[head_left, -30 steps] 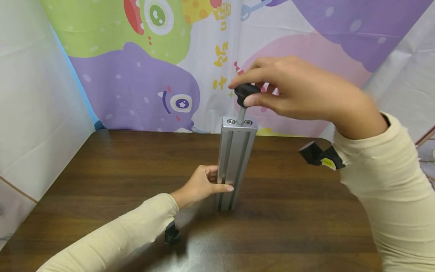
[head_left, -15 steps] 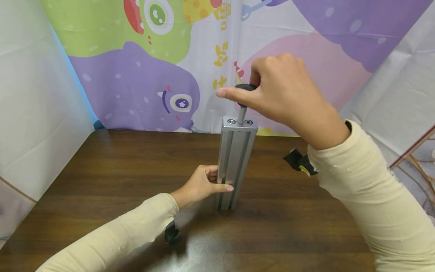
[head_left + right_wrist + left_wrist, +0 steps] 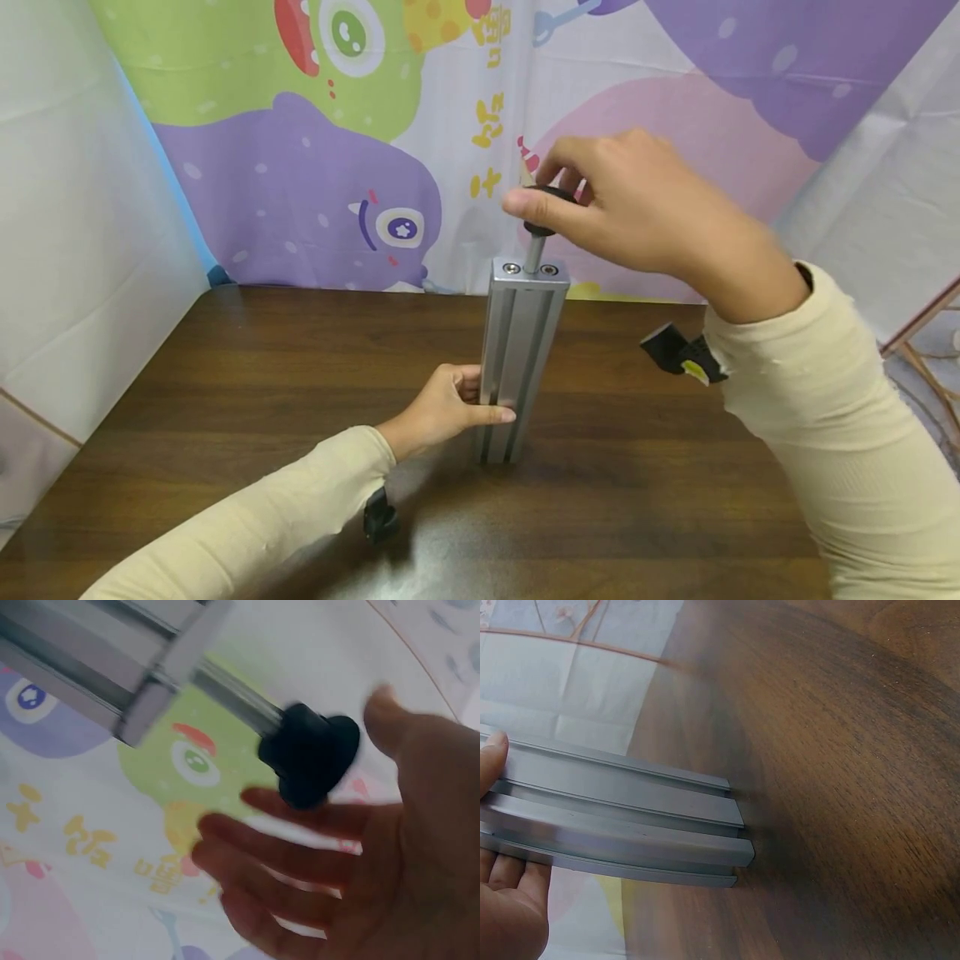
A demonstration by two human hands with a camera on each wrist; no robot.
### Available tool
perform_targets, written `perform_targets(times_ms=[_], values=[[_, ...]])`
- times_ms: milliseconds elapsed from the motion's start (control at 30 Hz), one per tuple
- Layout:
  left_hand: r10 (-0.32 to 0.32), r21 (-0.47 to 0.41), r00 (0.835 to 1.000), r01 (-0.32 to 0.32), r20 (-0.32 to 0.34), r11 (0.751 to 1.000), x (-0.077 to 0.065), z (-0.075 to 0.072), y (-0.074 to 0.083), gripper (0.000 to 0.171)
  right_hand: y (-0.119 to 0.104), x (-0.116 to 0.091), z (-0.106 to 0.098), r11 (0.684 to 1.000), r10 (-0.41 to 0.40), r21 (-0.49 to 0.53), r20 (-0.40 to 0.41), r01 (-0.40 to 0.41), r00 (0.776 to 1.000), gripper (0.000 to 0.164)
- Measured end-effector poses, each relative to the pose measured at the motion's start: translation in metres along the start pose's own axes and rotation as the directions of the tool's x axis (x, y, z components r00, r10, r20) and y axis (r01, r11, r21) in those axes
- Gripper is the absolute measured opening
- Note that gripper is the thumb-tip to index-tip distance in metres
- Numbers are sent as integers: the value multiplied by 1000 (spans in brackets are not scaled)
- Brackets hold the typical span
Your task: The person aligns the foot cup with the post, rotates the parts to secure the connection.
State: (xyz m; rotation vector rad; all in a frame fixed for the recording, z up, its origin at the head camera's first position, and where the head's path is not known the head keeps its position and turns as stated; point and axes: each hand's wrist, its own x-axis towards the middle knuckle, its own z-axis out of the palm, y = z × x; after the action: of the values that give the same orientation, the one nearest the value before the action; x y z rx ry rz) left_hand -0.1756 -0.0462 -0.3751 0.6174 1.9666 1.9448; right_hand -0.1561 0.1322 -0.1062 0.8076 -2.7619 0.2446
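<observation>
A silver aluminium profile point(image 3: 521, 358) stands upright on the table, tilted slightly in the head view. My left hand point(image 3: 442, 414) grips its lower part, thumb across the front face and fingers behind. In the left wrist view the profile's lower end point(image 3: 705, 817) reaches past the thumb to the tabletop. A metal rod point(image 3: 535, 252) rises from the top end plate, between two screws, and carries a black knob point(image 3: 542, 227). My right hand point(image 3: 630, 204) is around this knob. In the right wrist view its fingers point(image 3: 277, 847) are spread loosely, with the thumb apart from the knob.
The dark wooden table point(image 3: 637, 500) extends on every side of the profile. Behind it hangs a cartoon-printed curtain point(image 3: 300, 183), with a white sheet point(image 3: 67, 208) at the left. A black wrist camera point(image 3: 675, 350) juts from the right sleeve.
My right hand has turned about the knob, its thumb swinging left, then loosened and shifted slightly right and back. The left hand and profile have stayed in place.
</observation>
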Motion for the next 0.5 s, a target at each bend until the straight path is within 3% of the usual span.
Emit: perform_targets(times_ms=[167,333,400,500], values=[[1,-2,1000,-1,0,1000,1,0,0,39,16,-4,-9,977,-208,69,121,201,971,48],[6,-5,1000,-6,6,1000,1,0,-1,39,27,-3,-10,910,-415,75,98,409,905,54],[7,-6,1000,-7,8,1000,1,-1,-1,39,28,-1,-10,892,-452,43,86,450,888,56],[0,-7,1000,0,6,1000,1,0,-1,39,27,0,-9,892,-451,9,74,452,889,55]])
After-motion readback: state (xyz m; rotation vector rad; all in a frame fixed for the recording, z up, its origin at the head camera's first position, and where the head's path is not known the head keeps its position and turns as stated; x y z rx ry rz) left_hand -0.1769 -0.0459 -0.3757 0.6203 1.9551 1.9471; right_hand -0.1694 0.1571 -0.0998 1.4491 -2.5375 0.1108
